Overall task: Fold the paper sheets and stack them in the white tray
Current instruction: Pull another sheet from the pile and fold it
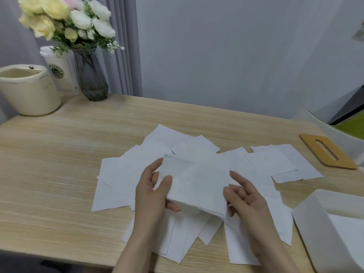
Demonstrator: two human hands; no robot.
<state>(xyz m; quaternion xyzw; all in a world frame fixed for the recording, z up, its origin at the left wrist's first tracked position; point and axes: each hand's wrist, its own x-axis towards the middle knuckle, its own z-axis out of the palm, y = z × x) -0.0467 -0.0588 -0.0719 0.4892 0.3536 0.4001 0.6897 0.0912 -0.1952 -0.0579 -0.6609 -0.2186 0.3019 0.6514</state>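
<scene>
Both hands hold one folded paper sheet (197,186) up over the desk (59,164). The left hand (151,192) pinches its left side, and the right hand (246,198) pinches its right side. Many more loose sheets (122,174) lie spread out underneath. The white tray (315,217) sits near the right hand.

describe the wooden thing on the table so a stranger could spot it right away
Start at the light wood table and go to its far right corner, beyond the scattered paper sheets. The wooden board lies flat there: a tan, rounded rectangle with one long slot, the only flat item that isn't white.
</scene>
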